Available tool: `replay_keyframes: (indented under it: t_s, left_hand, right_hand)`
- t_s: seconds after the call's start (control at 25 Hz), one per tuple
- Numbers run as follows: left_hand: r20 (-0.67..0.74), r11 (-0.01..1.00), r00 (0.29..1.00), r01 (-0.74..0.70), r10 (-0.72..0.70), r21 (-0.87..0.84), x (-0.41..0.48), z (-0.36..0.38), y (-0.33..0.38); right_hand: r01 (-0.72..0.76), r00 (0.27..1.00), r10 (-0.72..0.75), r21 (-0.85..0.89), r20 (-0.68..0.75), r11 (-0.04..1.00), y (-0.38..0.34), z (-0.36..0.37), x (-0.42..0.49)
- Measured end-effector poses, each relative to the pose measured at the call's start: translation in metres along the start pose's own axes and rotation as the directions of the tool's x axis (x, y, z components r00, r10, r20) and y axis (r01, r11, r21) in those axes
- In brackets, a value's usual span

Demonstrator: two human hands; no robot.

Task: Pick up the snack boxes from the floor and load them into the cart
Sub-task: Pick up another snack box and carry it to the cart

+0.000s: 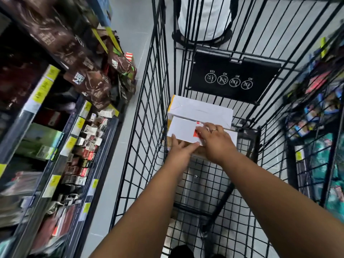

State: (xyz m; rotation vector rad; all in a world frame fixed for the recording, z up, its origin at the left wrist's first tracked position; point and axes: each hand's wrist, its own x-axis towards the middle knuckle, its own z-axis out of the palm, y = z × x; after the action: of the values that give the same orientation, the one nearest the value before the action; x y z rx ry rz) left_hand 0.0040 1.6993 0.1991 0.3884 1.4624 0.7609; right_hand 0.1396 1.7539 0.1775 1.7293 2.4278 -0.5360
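Note:
Inside the black wire cart point(149, 108), two white snack boxes lie against the far left corner. The farther box point(202, 110) has a yellow edge. The nearer box point(183, 130) carries a red mark and sits on a brown cardboard box point(198, 150). My left hand point(179, 151) reaches in with fingers fairly straight, touching the near edge of the nearer box. On top of that box rests my right hand point(214, 139), palm down, with a ring on one finger.
Shelves of brown snack bags point(81, 67) and small packets point(83, 146) line the left side. A rack of colourful goods point(320, 118) stands on the right. A person in a white top point(204, 17) stands beyond the cart's far end. Grey floor tiles point(130, 34) lie between.

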Motion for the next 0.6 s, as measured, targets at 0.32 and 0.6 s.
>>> replay_keyframes:
  t_s: [0.32,0.6]
  left_hand:
    - [-0.077,0.975,0.974,-0.204,0.211,0.087,-0.086,0.002,0.079]
    - [-0.241,0.91,0.88,-0.412,0.408,0.036,-0.242,-0.024,0.143]
  right_hand:
    - [-0.013,0.994,0.02,0.062,-0.11,0.998,-0.034,-0.126,-0.049]
    - [0.144,0.97,-0.039,0.442,-0.239,0.886,-0.108,-0.242,-0.137]
